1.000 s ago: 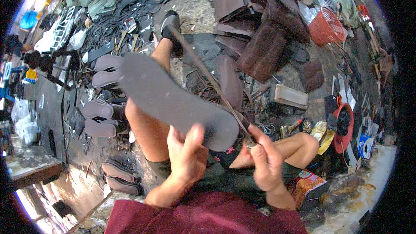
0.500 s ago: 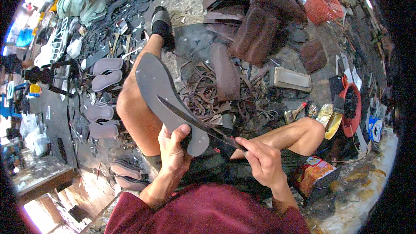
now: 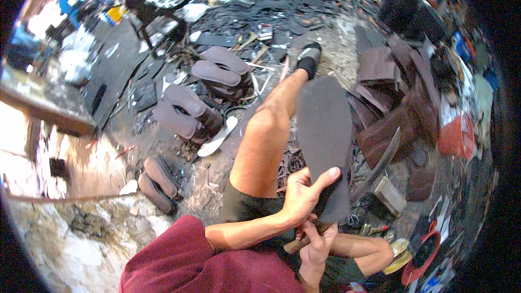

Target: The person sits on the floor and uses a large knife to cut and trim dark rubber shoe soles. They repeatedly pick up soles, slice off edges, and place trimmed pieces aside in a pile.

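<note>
While the left hand (image 3: 304, 198) grips the near end of a dark grey sole blank (image 3: 324, 141), thumb laid across its face and fingers curled behind, the blank stands nearly upright above the person's lap, stretching away toward twelve o'clock from that hand. Right hand (image 3: 316, 245): clenched around the wooden handle of a long curved knife (image 3: 380, 163), directly below the left hand at six o'clock and just touching it; the handle shows only as a short stub between the two hands. Knife blade: emerges at the blank's right edge and runs up toward two o'clock, its tip over brown sheet material. Bare left leg (image 3: 266, 135): extended toward twelve o'clock, lying just beside the blank at its nine o'clock, ending in a black sandal (image 3: 309, 57). Finished grey soles (image 3: 209, 73): paired in stacks on the ground at ten o'clock of the hands, well apart from them; a further pair (image 3: 157, 182) at nine o'clock. Brown sheet pieces (image 3: 391, 130): piled at three o'clock of the blank. Red basket (image 3: 456, 135): far right. Offcuts litter the ground around.
</note>
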Available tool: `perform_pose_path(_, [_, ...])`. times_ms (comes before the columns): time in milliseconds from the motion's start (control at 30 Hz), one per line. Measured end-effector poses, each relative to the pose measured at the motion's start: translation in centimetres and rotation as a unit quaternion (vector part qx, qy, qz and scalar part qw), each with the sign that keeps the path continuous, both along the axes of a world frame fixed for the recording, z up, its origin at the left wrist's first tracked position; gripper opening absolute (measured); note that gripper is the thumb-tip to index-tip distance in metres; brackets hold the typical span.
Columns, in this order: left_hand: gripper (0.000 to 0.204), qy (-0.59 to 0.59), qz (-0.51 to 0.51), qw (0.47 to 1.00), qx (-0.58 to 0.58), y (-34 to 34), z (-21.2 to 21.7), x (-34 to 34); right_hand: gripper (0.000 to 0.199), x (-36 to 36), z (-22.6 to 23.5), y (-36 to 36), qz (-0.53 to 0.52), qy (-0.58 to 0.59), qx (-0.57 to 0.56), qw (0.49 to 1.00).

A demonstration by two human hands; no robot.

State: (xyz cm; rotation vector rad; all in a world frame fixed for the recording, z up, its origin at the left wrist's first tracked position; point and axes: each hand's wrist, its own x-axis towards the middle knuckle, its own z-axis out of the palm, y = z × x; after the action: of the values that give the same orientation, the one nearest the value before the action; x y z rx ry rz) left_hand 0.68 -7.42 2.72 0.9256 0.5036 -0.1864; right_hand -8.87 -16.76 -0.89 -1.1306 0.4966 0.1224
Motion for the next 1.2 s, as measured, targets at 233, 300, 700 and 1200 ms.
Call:
perform_pose_path(233, [0.044,-0.059,-0.021,0.968,-0.241,3.0,1.5,0.8,0.029,-0.5,-4.6,-0.7,0.029,0.067,-0.008,0.997])
perform_pose_path(300, [0.041,-0.017,-0.014,0.955,-0.297,2.4,1.9,1.0,0.055,-1.8,-6.1,1.0,-0.03,0.062,-0.004,0.998])
perform_pose_path(700, [0.033,-0.17,-0.078,0.978,-0.089,3.9,-1.2,0.0,0.037,3.7,-3.3,-3.5,-0.033,-0.206,-0.241,0.948])
perform_pose_path(1200, [0.11,0.425,0.326,0.682,0.498,39.8,-16.5,14.8,0.03,10.0,-12.6,-17.7,-0.17,0.111,-0.34,0.918])
